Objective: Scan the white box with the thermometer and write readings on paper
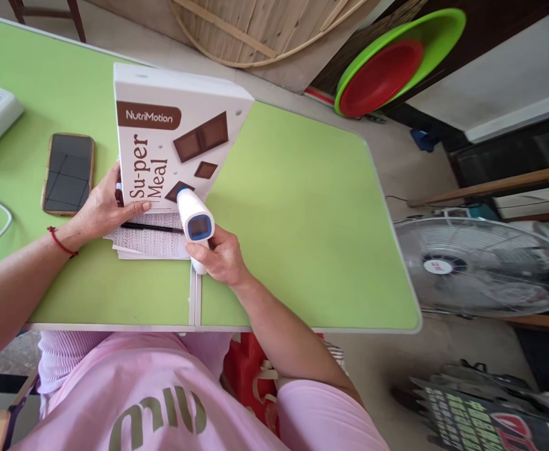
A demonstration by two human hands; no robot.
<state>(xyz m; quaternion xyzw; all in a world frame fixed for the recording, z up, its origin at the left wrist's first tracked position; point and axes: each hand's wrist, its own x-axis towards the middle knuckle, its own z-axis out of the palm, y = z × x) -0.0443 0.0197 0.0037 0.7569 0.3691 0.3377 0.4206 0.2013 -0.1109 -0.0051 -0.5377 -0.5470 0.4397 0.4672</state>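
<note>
NutriMotion box [166, 141] is held tilted over papers [155, 241] on the table [312, 219], left hand [100, 207] fingers clamped on its lower end, right hand [225, 257] fingers wrapped round a white handheld device [190, 205]. Steady box, device square to its face, is advised. Box contents hidden; green basin [444, 34] holds red basin [382, 78].

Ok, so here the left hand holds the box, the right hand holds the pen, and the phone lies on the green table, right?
Not quite: the right hand holds a white handheld gadget with a small screen, not the pen. The head view shows this. The left hand holds the box, and the phone lies on the green table.
</note>
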